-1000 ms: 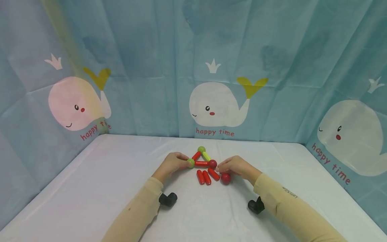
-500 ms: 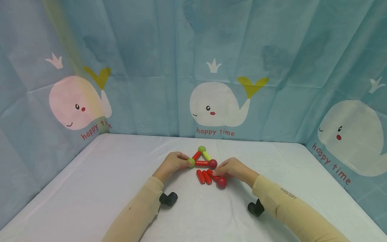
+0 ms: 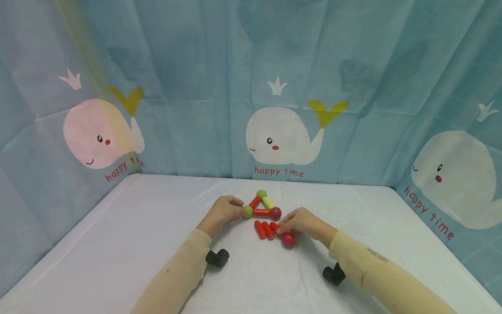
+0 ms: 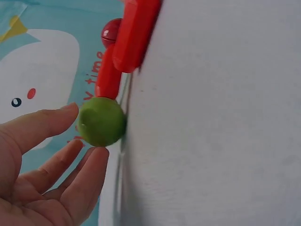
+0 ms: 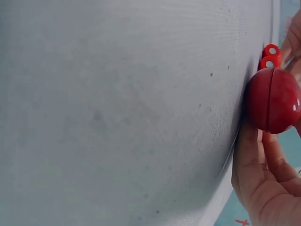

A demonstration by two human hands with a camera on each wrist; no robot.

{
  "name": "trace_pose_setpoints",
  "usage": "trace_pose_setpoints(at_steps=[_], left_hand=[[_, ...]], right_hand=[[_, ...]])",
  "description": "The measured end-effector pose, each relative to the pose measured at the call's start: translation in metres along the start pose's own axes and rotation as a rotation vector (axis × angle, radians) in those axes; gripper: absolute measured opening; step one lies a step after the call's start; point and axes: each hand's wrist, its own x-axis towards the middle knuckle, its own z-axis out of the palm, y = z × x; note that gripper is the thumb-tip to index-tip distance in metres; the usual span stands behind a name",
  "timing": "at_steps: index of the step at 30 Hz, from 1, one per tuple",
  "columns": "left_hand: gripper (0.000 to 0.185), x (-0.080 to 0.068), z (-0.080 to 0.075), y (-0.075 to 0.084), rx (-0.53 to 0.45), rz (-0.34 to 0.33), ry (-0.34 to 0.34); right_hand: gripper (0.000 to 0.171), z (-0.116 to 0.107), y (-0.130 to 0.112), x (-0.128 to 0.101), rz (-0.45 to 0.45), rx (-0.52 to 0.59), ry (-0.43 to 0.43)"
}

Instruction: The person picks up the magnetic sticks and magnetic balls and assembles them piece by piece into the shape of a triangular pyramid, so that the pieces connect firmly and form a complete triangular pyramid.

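In the head view, a triangle of magnetic sticks and balls lies on the table. A green ball (image 3: pixel 261 194) marks its far corner, a dark red ball (image 3: pixel 276 213) its right one. My left hand (image 3: pixel 225 212) holds the green ball (image 4: pixel 101 122) at the left corner between thumb and fingers. Nearer me, my right hand (image 3: pixel 300 221) pinches a red magnetic stick (image 3: pixel 274 226). A larger-looking red ball (image 5: pixel 273 100) sits at that stick's near end, with the right fingers behind it in the right wrist view.
Two loose red sticks (image 3: pixel 260 230) lie side by side just left of the right fingertips. White cloth covers the table (image 3: pixel 157 244), and a blue whale-print curtain (image 3: pixel 188 109) hangs along its back and sides. Black wrist mounts (image 3: pixel 217 258) stick out from both sleeves.
My right hand has shifted left and nearer, from beside the red ball onto the third red stick. The loose red ball has moved left and nearer, to the stick's end. My left hand stays nearly still.
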Motion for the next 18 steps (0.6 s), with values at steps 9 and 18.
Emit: trace_pose_setpoints(at_steps=[9,18], left_hand=[[0.027,-0.010,-0.003,0.011,-0.013,0.125,0.020],[0.027,-0.021,0.014,0.019,-0.016,0.107,-0.115]], right_hand=[[0.025,0.000,0.006,-0.002,-0.036,0.115,0.000],[0.027,0.001,0.002,-0.001,-0.063,0.238,-0.046]])
